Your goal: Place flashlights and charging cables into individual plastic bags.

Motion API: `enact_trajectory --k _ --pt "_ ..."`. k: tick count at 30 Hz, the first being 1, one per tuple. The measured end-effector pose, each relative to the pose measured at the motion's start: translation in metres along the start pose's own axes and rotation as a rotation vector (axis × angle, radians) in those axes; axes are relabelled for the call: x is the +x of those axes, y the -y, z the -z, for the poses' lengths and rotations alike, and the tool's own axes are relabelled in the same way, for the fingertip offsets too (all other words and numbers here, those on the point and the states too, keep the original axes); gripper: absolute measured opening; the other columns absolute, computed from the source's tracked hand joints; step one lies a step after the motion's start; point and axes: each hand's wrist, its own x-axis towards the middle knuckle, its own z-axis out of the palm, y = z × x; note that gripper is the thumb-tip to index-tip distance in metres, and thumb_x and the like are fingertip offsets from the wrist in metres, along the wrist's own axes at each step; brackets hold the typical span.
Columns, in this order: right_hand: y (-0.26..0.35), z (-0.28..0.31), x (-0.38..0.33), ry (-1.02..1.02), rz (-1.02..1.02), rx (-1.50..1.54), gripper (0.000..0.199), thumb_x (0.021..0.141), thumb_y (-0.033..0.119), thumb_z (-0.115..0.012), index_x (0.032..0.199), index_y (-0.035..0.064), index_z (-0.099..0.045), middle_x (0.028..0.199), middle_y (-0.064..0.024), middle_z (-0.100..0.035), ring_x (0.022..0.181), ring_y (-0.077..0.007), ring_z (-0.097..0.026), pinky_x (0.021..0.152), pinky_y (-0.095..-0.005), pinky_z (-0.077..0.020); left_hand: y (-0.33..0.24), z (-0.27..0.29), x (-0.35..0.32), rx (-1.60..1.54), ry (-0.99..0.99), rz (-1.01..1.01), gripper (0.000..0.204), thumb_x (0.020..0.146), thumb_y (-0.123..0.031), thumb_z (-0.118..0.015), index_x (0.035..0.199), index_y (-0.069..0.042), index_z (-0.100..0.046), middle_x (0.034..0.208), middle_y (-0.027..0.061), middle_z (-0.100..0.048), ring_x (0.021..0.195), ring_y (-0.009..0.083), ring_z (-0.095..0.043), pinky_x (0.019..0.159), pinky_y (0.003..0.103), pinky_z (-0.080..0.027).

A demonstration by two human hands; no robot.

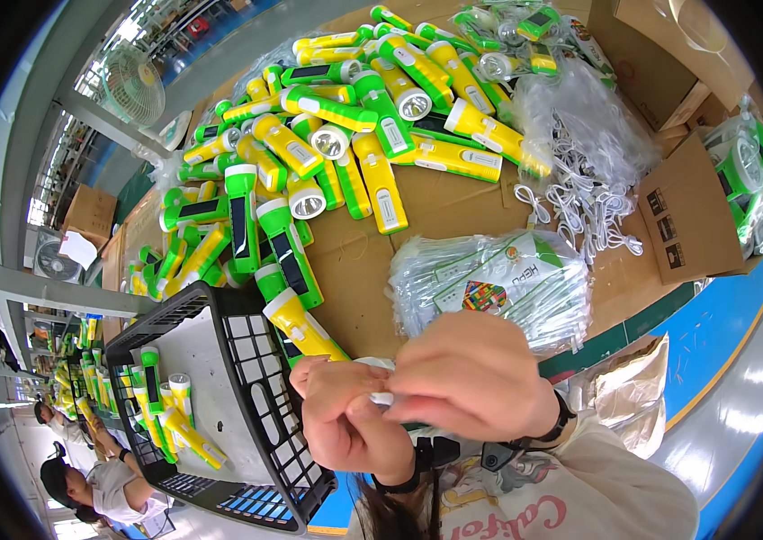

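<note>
A black plastic crate (245,387) stands at left, at nine o'clock from the person's hands, with green, yellow and white flashlights (191,436) lying in it. At eleven o'clock, a large heap of similar flashlights (377,175) covers much of the cardboard-topped worktop (359,288). The nearest, a yellow flashlight (299,326), lies with its long axis running from ten to four o'clock, its lower end just beside the left hand (345,418). Toward twelve o'clock, bare cardboard gives some open room. The left hand is closed, thumb and finger pinching a small white piece (381,398) between the two hands, at three o'clock from the left palm; too little shows to tell its long axis. The right hand (480,373), blurred, curls in from three o'clock, fingertips at the piece; whether they hold it cannot be told. At one o'clock, nearer the right hand, lies a clear-wrapped stack of packets (507,279), the worktop's green edge (593,354) passing below. Farther off are tangled white cables (584,202) and, at two o'clock, a cardboard carton (692,216).
</note>
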Motion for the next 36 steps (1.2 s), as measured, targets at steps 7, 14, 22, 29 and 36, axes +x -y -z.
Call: enact_trajectory --k 7,14,22,29,36 --pt "-0.001 0.052 -0.028 -0.035 -0.626 -0.210 0.012 0.083 0.006 -0.074 0.088 0.0038 -0.063 0.079 -0.0062 -0.063 0.068 -0.0234 -0.060 0.060 -0.0341 -0.0482 0.015 0.002 -0.006 -0.043 -0.275 0.354 0.018 0.103 -0.013 -0.048 0.091 -0.001 -0.052 0.080 0.0080 -0.059 0.072 0.0129 -0.054 0.070 0.027 -0.046" --pt "-0.008 0.003 -0.037 0.209 -0.261 -0.113 0.016 0.078 0.004 -0.076 0.091 0.0021 -0.065 0.078 -0.0081 -0.062 0.067 -0.0297 -0.059 0.059 -0.0363 -0.0472 0.022 -0.009 -0.023 -0.144 -0.089 0.459 0.013 0.101 -0.010 -0.054 0.093 0.000 -0.055 0.082 0.0052 -0.058 0.074 0.0112 -0.055 0.070 0.025 -0.045" --pt "-0.009 0.031 -0.036 0.129 -0.588 -0.213 0.020 0.090 0.013 -0.069 0.078 0.0019 -0.057 0.064 -0.0083 -0.053 0.055 -0.0265 -0.053 0.052 -0.0349 -0.0419 0.032 -0.006 -0.025 -0.108 -0.129 0.532 0.013 0.101 -0.009 -0.056 0.094 0.001 -0.057 0.085 0.0039 -0.058 0.075 0.0103 -0.054 0.070 0.024 -0.045" --pt "-0.026 0.012 -0.055 0.298 -0.360 -0.121 0.014 0.089 0.016 -0.068 0.090 0.0050 -0.060 0.081 -0.0086 -0.060 0.071 -0.0293 -0.062 0.060 -0.0393 -0.0485 0.037 -0.003 -0.027 -0.089 -0.089 0.532 0.011 0.101 -0.008 -0.056 0.094 0.002 -0.058 0.085 0.0036 -0.058 0.076 0.0105 -0.054 0.071 0.024 -0.045" --pt "-0.026 -0.005 -0.010 0.121 -0.098 -0.285 0.018 0.083 0.017 -0.072 0.089 0.0096 -0.057 0.081 -0.0041 -0.054 0.074 -0.0219 -0.061 0.055 -0.0354 -0.0462 0.024 -0.010 -0.028 -0.174 0.044 0.422 0.012 0.098 -0.004 -0.056 0.087 0.001 -0.056 0.081 0.0045 -0.055 0.071 0.0115 -0.049 0.065 0.024 -0.039"
